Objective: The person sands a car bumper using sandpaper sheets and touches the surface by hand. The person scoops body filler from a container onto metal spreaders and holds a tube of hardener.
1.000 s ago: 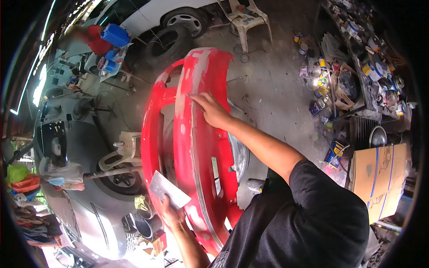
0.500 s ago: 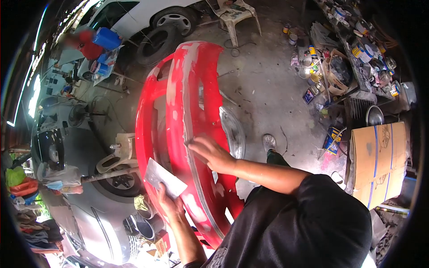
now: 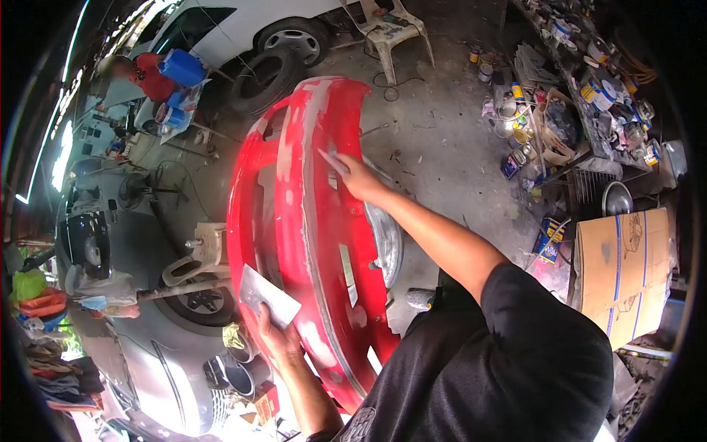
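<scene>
A red car bumper [image 3: 291, 177] stretches away in front of me, with pale, dull patches along its ridge. My left hand [image 3: 278, 339] grips a flat grey plate [image 3: 269, 296] from below, thumb over its near edge, beside the bumper's left side. My right hand [image 3: 359, 180] is over the bumper's right side, fingers pinched around a thin, flat spreader [image 3: 334, 162]. The spreader points toward the ridge; whether it touches the surface I cannot tell.
A grey car [image 3: 147, 353] stands at left and a white car [image 3: 221, 29] at the back, near a loose tire [image 3: 269, 79]. A plastic chair [image 3: 390, 37] is behind the bumper. Cans and tools crowd the right-hand bench [image 3: 596, 96], beside cardboard [image 3: 618, 272]. A person in red [image 3: 153, 77] is far left.
My right hand has moved farther along the bumper, away from me, and the spreader now shows in its fingers. My left hand with the plate has shifted only slightly.
</scene>
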The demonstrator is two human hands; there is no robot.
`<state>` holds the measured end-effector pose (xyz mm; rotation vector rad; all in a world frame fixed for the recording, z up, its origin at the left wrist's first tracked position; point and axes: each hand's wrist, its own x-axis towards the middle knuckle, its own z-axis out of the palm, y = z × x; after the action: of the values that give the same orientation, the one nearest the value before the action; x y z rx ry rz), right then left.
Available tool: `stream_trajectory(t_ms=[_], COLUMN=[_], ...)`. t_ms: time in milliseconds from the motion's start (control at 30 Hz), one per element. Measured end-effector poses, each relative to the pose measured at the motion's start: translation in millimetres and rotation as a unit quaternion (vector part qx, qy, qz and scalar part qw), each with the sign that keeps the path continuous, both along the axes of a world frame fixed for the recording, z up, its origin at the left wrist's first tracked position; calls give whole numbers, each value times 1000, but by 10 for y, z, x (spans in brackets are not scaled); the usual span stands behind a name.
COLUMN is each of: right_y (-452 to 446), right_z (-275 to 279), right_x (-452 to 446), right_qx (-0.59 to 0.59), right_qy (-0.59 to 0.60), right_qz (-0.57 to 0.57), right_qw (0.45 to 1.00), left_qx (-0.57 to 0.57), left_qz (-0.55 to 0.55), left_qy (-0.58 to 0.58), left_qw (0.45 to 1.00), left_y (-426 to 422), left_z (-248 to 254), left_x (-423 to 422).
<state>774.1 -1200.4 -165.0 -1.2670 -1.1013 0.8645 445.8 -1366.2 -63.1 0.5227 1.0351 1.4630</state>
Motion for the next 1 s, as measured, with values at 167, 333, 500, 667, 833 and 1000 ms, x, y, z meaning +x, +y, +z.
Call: stream_trajectory(t_ms=[167, 333, 500, 667, 833, 1000], right_y=[475, 647, 351, -209, -788, -1311], right_z=[63, 26, 3, 118, 95, 189], right_x=[65, 89, -18, -217, -488, -655], right_qx=[44, 44, 89, 122, 140, 157], right_qy=[8, -19, -41, -52, -88, -119], right_qz=[-3, 23, 65, 86, 109, 150], right_qw=[999, 999, 993, 987, 980, 969], left_qx=[4, 26, 13, 2, 8, 9], left_qz=[17, 18, 14, 32, 18, 2], left_qy=[7, 46, 42, 57, 50, 37], left_qw=[1000, 998, 999, 998, 999, 999], left_y=[-3, -23, -2, -8, -1, 2], left_z=[-42, 109, 38, 26, -4, 42], left_x=[-26, 164, 106, 87, 58, 108])
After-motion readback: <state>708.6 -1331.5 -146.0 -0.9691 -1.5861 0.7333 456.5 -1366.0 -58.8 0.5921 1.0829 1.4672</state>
